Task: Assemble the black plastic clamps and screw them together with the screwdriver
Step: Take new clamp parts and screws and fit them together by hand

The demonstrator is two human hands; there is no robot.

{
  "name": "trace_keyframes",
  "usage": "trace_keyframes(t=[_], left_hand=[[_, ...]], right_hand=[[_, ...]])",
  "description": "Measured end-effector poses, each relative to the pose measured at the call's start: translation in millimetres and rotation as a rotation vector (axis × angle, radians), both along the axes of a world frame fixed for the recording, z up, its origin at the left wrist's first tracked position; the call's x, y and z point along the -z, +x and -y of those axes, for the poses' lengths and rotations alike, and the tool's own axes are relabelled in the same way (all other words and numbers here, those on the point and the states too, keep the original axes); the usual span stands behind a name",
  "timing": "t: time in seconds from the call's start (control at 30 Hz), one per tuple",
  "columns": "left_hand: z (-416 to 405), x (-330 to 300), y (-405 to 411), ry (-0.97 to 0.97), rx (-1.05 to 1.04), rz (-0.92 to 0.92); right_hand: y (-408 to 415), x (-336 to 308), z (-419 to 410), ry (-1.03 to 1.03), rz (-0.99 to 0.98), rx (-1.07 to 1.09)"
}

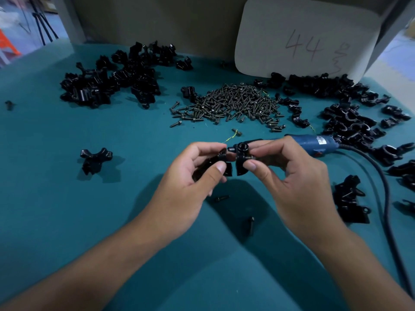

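Two black clamp halves (233, 161) sit close together mid-frame, pinched in fingers. The blue screwdriver (312, 142) lies just right, behind them.

Both hands (238, 176) pinch clamp halves (233, 161) (black)

Both forearms come in bare from about six o'clock, no sleeves, watch or rings; left hand (190, 173) and right hand (289, 176) ungloved, nails short.
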State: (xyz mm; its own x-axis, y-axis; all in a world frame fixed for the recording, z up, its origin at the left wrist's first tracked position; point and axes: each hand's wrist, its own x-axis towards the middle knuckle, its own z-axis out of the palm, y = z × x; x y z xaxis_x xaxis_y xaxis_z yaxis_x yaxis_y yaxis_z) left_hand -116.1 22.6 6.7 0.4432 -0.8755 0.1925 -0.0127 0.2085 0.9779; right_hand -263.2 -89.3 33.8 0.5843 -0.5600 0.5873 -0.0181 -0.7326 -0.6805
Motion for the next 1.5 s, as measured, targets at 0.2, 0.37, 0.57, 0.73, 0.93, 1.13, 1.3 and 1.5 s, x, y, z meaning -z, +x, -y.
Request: trace_keyframes(t=[0.2, 0.37, 0.57, 0.73, 0.93, 1.13, 1.3, 1.5], left_hand=[[0, 7, -1, -0.043, 0.038, 0.085], [1, 9, -6, -0.089, 0.088, -0.041], [0, 5, -6, -0.099, 0.083, -0.048], [1, 5, -5, -0.076, 0.049, -0.023], [0, 3, -4, -0.023, 0.000, 0.042], [-3, 2, -4, 0.002, -0.038, 0.160], [-5, 2, -3, 0.027, -0.039, 0.221], [-3, 3, -5, 0.015, 0.004, 0.217]], right_hand=[[3, 3, -6, 0.004, 0.015, 0.009], [3, 3, -8, 0.049, 0.042, -0.002], [4, 4, -10, 0.099, 0.034, -0.017], [5, 5, -10, 0.203, 0.011, -0.013], [4, 3, -10, 0.290, -0.009, -0.037], [4, -1, -9, 0.357, -0.053, -0.060], [3, 1, -12, 0.152, -0.125, -0.003], [5, 6, -9, -0.095, -0.262, 0.064]])
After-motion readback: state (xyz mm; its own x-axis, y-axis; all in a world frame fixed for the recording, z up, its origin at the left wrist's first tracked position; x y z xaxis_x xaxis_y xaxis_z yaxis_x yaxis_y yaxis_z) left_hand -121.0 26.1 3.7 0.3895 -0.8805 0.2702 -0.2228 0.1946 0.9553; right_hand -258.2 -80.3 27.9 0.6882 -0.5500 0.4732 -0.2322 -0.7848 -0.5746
